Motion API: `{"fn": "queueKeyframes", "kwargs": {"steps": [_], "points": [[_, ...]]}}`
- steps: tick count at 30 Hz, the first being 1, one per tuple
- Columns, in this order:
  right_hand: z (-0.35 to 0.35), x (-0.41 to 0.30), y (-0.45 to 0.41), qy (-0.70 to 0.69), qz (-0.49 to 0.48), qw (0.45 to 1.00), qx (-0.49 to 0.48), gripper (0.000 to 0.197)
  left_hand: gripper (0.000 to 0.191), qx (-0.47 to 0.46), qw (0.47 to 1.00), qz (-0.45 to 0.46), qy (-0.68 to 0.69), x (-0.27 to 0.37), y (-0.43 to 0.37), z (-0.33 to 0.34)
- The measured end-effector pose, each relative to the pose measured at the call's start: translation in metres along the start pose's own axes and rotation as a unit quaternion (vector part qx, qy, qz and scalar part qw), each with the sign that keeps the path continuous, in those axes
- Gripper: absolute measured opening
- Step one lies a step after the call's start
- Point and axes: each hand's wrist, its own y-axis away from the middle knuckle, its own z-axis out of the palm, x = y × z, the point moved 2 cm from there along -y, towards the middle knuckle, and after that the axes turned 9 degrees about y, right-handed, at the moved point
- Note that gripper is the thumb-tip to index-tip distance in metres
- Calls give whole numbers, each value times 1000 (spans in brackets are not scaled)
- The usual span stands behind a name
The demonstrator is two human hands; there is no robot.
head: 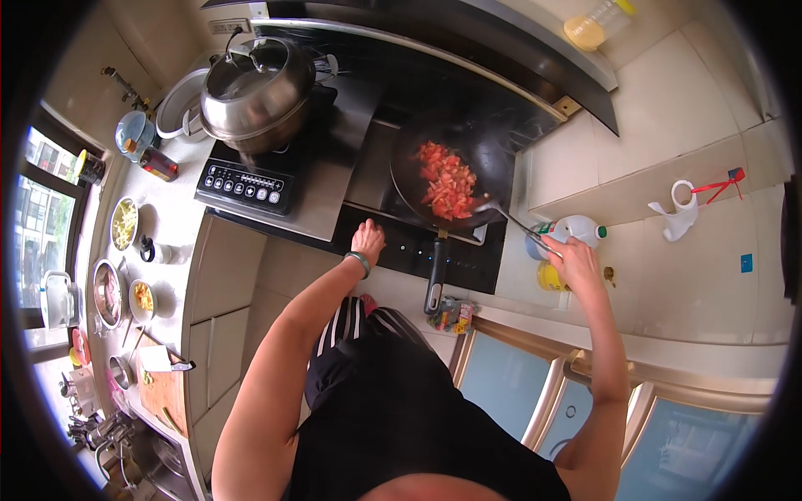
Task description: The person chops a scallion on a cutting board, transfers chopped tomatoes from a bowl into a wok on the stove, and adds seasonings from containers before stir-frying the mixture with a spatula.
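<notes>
A black wok (495, 160) stands on the cooktop, with chopped tomatoes (446, 181) heaped across its middle. My right hand (573, 260) grips the handle of a metal spatula (523, 227). The spatula's head rests inside the wok's near right rim, beside the tomatoes. My left hand (368, 241) is at the front edge of the black cooktop (401, 247), left of the wok's handle (435, 275). Its fingers are curled, and I see nothing in them. A bracelet circles the left wrist.
A lidded steel pot (257, 94) occupies the induction cooker at left. Bowls of cut food, a bottle (156, 163) and a cleaver (164, 360) on a cutting board (166, 401) line the left counter. A white jug (576, 232) and yellow container (551, 275) stand near my right hand.
</notes>
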Motion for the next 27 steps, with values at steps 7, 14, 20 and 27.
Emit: {"fn": "queueKeyframes", "kwargs": {"steps": [7, 14, 20, 27], "points": [[39, -25, -21, -91, -7, 996, -12, 32, 17, 6, 981, 139, -134, -6, -5, 10], [44, -60, -88, -257, 70, 962, 65, 32, 27, 54, 996, 73, 2, 5, 14, -28], [95, -76, -89, -141, 47, 986, 79, 38, 32, 142, 978, 101, 113, 5, 55, -63], [52, -21, 2, -107, 41, 993, 39, 38, 18, 292, 927, -8, 233, -26, 150, -104]]}}
